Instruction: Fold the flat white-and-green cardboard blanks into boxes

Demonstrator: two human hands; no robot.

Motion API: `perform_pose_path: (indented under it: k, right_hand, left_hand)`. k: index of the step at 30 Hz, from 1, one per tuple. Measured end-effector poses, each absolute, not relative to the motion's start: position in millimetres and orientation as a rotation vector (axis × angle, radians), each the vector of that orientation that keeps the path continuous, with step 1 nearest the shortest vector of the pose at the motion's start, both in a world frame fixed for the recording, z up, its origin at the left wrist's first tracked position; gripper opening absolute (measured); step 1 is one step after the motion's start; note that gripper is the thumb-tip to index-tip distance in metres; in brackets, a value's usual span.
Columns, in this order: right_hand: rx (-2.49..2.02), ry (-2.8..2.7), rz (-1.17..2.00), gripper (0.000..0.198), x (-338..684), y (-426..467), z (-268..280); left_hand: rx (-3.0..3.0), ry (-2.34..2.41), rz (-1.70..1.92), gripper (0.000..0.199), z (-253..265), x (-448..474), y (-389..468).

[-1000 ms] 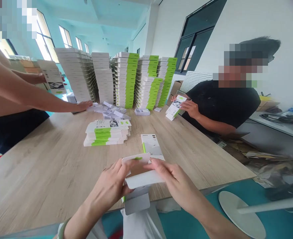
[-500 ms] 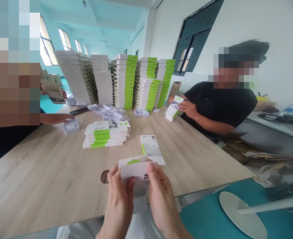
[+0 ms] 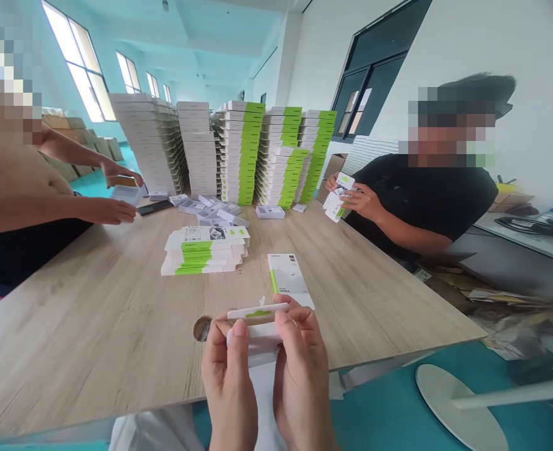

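Observation:
Between my two hands is a white carton with a green hang-tab slot at its far end, held over the table's near edge. My left hand grips its left side, thumb on top. On the right side my right hand pinches it in the same way. Its lower part is largely hidden by my fingers. Just beyond lies a flat white and green carton. Farther left on the table is a pile of flat cartons with green bands.
Tall stacks of white and green boxes stand at the back, with loose plastic trays before them. A person on the left handles a clear tray. Another on the right holds a carton. A round hole pierces the tabletop.
My hands have tilted the carton so its front face no longer shows, and my left thumb has moved on top. The left person has leaned back and lifted a clear tray.

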State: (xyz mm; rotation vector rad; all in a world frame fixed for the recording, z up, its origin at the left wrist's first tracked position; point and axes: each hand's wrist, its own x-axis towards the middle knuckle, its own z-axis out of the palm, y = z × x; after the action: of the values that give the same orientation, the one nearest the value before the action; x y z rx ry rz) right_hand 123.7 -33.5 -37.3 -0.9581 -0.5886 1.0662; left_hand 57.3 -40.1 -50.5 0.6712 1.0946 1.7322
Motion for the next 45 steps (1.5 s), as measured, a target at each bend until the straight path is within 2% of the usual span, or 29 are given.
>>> perform_pose_path:
  k: [7,11,17,22,27,35,39,45]
  right_hand:
    - [-1.005,-0.745,0.999,0.026,123.1,-37.2,-41.9]
    - [-1.055,-0.947,0.830,0.023,128.1,-36.1,-44.2]
    - [-0.997,-1.205,0.494,0.018,141.1,-31.5,-60.1]
    - [-1.050,-1.272,0.385,0.020,148.3,-26.4,-66.8]
    - [-1.037,-1.246,0.296,0.014,144.5,-23.3,-73.5]
    - [-0.945,-1.084,0.422,0.010,137.7,-29.3,-80.6]
    - [-0.927,-1.041,0.526,0.002,136.6,-31.0,-79.6]
    - [-0.946,-0.937,0.578,0.006,124.6,-35.5,-87.1]
  left_hand:
    - [0.540,1.110,1.856,0.044,-56.0,57.6,-33.7]
    - [0.606,1.043,1.904,0.038,-50.3,58.2,-33.1]
    - [1.146,1.190,1.914,0.014,-65.4,50.5,-35.6]
    - [1.590,1.285,1.888,0.016,-79.5,41.1,-34.2]
    - [1.567,1.325,1.823,0.011,-77.8,36.3,-33.1]
    - [1.297,1.235,1.900,0.006,-74.0,41.8,-37.2]
    - [1.162,1.130,1.923,0.010,-76.1,45.1,-37.5]
    - [0.956,1.123,1.878,0.028,-81.1,46.6,-38.8]
